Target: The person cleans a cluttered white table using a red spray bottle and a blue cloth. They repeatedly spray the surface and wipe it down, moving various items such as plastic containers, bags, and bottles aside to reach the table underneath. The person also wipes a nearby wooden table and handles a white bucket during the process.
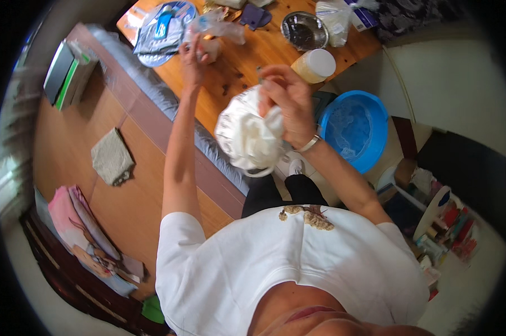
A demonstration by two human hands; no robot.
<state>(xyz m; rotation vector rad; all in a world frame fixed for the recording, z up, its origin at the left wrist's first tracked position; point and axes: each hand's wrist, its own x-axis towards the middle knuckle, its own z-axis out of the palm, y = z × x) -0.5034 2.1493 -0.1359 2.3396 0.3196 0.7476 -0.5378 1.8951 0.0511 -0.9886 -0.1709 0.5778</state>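
Note:
My right hand (pixel 292 103) grips a gathered white cloth bag (pixel 246 128) with dark print around its side. The bag hangs over the near edge of the wooden table (pixel 240 63), and a white loop droops from its underside. Over the table's left part, my left hand (pixel 193 61) is blurred beside a small whitish container (pixel 211 49) and crumpled clear plastic (pixel 227 30). Whether its fingers touch or hold either one is unclear. Close beyond my right hand stands a jar with a white lid (pixel 320 63).
A steel bowl (pixel 304 31) and a tied plastic bag (pixel 334 23) occupy the table's far right. A blue tube (pixel 164 22) lies on a grey packet at left. Soapy water fills a blue basin (pixel 376 145) below. Folded cloth (pixel 112 157) rests on the wooden bed (pixel 148 176).

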